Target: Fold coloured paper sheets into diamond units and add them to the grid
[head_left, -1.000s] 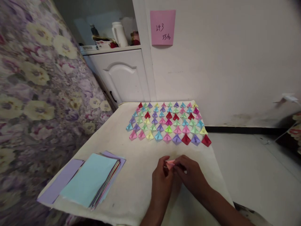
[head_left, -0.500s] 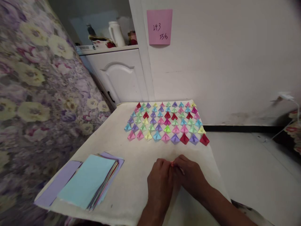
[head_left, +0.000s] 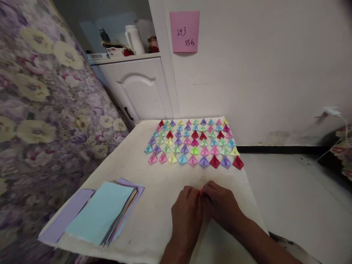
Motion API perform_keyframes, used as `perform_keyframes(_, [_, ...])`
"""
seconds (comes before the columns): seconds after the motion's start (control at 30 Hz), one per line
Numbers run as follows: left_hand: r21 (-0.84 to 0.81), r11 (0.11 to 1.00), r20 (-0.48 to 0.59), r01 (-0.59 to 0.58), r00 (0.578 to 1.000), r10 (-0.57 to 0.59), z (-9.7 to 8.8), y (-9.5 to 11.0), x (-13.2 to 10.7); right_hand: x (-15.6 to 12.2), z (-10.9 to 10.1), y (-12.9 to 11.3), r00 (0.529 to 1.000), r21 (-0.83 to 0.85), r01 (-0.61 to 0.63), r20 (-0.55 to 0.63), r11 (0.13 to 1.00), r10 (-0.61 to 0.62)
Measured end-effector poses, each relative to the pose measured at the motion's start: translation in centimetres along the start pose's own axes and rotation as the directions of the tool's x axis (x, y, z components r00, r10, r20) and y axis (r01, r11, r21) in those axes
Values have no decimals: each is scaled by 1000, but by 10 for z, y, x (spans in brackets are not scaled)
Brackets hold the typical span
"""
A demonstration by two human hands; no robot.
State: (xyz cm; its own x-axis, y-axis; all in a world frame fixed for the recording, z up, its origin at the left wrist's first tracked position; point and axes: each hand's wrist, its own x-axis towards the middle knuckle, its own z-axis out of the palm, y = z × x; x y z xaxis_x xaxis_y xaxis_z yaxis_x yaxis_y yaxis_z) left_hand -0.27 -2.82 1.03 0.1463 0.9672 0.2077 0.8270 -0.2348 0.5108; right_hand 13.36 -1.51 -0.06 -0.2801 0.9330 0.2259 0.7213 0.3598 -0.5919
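My left hand (head_left: pixel 187 211) and my right hand (head_left: pixel 221 203) meet over the near part of the table, fingers pinched together. Between their fingertips shows a bit of orange-red paper (head_left: pixel 201 191); the rest of it is hidden by the fingers. Beyond the hands, small folded paper pieces (head_left: pixel 204 161) in many colours stand in several rows. To the left of my hands lies a stack of coloured paper (head_left: pixel 101 209) with a light blue sheet on top.
A purple sheet (head_left: pixel 68 216) sticks out by the table's left edge. Floral curtain (head_left: pixel 35 121) hangs at the left. A white cabinet (head_left: pixel 139 88) and a wall with a pink note (head_left: pixel 184 32) stand behind the cream-covered table (head_left: pixel 121 157).
The view has shifted very slightly. Both hands keep almost the same pose on the orange-red paper, with only small finger movement.
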Motion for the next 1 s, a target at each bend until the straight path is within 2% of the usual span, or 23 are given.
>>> perform_keyframes(0.13, [5, 1000, 5, 15, 1000, -15, -1, 1, 0, 0, 0, -1, 1000, -4, 2, -11, 1000, -2])
perform_keyframes(0.3, [-41, 997, -37, 67, 997, -68, -5, 0, 0, 1, -1, -2, 1000, -25, -6, -28, 1000, 5])
perform_keyframes(0.5, [-302, 943, -63, 142, 984, -168, -9, -8, 5, 2, -5, 1, 997, -15, -32, -67, 999, 30])
perform_keyframes(0.63, [-461, 856, -1, 236, 964, -266, -6, -13, 7, 2, -7, 4, 996, 14, -49, -67, 999, 50])
perform_keyframes(0.73, [-545, 801, 44, 247, 963, -266, -3, -11, 8, 2, -7, 4, 996, 3, -51, -68, 999, 51])
perform_keyframes(0.83, [-551, 793, 72, 259, 962, -264, -2, -5, 7, 2, -6, 2, 998, -16, -33, -61, 999, 32])
perform_keyframes(1.0, [-482, 842, 58, 244, 967, -247, -1, -1, 7, 1, -5, 0, 999, -40, -13, -41, 999, 12])
